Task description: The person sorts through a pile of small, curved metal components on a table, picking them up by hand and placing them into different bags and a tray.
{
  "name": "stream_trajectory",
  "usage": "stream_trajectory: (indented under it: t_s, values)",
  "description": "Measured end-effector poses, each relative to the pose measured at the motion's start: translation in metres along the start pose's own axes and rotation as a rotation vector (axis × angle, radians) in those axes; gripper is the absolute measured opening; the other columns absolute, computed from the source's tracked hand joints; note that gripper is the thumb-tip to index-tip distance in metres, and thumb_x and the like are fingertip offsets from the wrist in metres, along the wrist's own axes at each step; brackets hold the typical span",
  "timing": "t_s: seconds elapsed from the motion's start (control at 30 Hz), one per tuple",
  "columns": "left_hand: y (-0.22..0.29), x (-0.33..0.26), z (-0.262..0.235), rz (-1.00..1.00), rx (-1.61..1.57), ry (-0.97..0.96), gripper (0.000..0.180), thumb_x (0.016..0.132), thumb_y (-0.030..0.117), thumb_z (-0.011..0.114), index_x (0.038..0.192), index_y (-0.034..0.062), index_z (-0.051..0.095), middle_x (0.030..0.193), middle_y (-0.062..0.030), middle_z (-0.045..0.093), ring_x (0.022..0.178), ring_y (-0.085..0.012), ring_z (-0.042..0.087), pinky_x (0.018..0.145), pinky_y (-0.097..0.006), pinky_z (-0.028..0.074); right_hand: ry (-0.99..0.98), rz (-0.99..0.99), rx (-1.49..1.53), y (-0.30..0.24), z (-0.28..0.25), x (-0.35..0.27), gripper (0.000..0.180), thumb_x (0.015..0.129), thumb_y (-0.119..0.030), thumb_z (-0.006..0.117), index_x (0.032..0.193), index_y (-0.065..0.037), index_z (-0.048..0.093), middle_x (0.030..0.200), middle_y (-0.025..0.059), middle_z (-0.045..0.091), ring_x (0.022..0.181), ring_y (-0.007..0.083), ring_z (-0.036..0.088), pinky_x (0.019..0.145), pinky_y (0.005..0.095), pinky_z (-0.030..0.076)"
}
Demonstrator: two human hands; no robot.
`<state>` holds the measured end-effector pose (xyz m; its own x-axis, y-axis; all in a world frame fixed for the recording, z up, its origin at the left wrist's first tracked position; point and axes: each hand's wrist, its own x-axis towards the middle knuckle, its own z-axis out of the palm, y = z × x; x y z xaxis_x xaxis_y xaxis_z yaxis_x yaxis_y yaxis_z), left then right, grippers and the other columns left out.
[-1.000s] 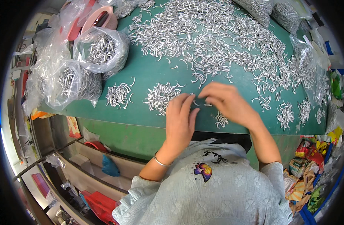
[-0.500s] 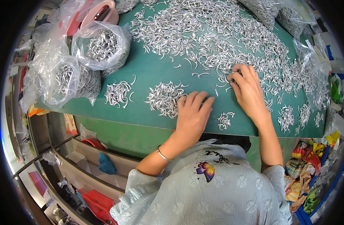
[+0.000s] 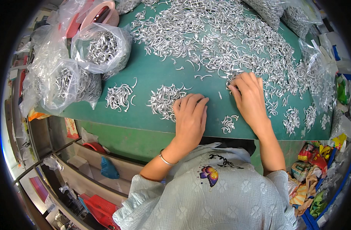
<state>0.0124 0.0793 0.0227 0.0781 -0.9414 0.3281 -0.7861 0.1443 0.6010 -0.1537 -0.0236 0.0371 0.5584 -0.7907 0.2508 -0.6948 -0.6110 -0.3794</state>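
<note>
Right hand moved since first frame: from beside left hand out to near edge of large pile. Left hand at right edge of small heap, fingers loosely spread. Right fingers curled down; tips partly hidden, cannot tell if pinching. Pieces small, curved, shiny silver, scattered and heaped across green table. Clear bag of pieces, table's left. Red basket lower left, below table level.
</note>
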Motion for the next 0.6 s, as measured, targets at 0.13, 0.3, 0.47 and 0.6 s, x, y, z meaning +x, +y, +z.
stream_trajectory:
  t_s: [0.13,0.3,0.47,0.6]
  values:
    - [0.001,0.006,0.002,-0.002,0.012,-0.026,0.032,0.079,-0.001,0.067,0.110,0.0049,0.062,0.109,-0.0074,0.059,0.100,-0.0259,0.055,0.091,-0.039,0.035,-0.022,0.008,-0.029,-0.005,0.005,-0.005,0.014,0.078,-0.007,0.071,0.088,-0.003,0.062,0.095,0.0076,0.054,0.093,0.0261,0.050,0.078,0.0385,0.037]
    - [0.002,0.010,0.003,-0.006,0.013,-0.039,0.033,0.081,0.001,0.068,0.112,0.0060,0.062,0.112,-0.0074,0.059,0.101,-0.0257,0.055,0.090,-0.039,0.036,-0.105,-0.068,0.202,0.006,-0.011,-0.013,0.014,0.076,-0.004,0.070,0.088,-0.004,0.061,0.097,0.0071,0.056,0.094,0.0257,0.051,0.080,0.0375,0.038]
    - [0.012,0.021,0.030,0.072,-0.066,-0.046,0.028,0.080,0.003,0.069,0.107,0.0068,0.062,0.101,-0.0073,0.058,0.093,-0.0254,0.055,0.083,-0.039,0.037,-0.107,-0.102,0.373,0.010,-0.004,-0.021,0.015,0.077,0.001,0.068,0.089,-0.003,0.061,0.093,0.0078,0.060,0.092,0.0257,0.055,0.080,0.0367,0.040]
    - [0.006,0.021,0.031,0.077,-0.029,-0.048,0.021,0.079,0.003,0.069,0.098,0.0070,0.061,0.094,-0.0066,0.056,0.087,-0.0252,0.054,0.080,-0.039,0.036,-0.068,0.018,0.359,0.023,-0.011,-0.022,0.019,0.077,0.002,0.067,0.094,-0.003,0.060,0.095,0.0088,0.060,0.093,0.0279,0.055,0.080,0.0378,0.042]
